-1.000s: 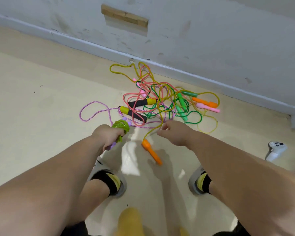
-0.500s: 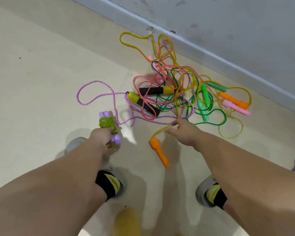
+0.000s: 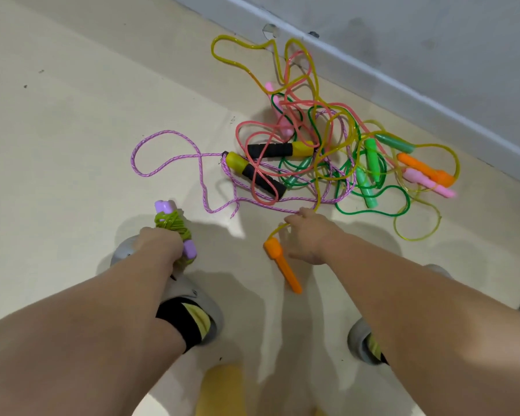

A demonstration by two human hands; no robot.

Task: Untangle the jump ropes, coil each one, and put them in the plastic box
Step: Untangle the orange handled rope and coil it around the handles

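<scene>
Colourful jump ropes [image 3: 327, 151] lie tangled by the wall; I see no plastic box. My left hand [image 3: 159, 244] grips one finished coil [image 3: 171, 223]. My right hand [image 3: 309, 235] pinches the yellow rope [image 3: 318, 202] above its orange handle [image 3: 284, 267]. Untangling goes on, I judge; next this rope needs a slow pull free.

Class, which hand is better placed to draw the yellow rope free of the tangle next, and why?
Right. The right hand holds the yellow rope near its orange handle; the left hand is full, gripping a coiled green rope.

Bare floor [image 3: 72, 145] left of rope tangle [image 3: 318, 151]
</scene>
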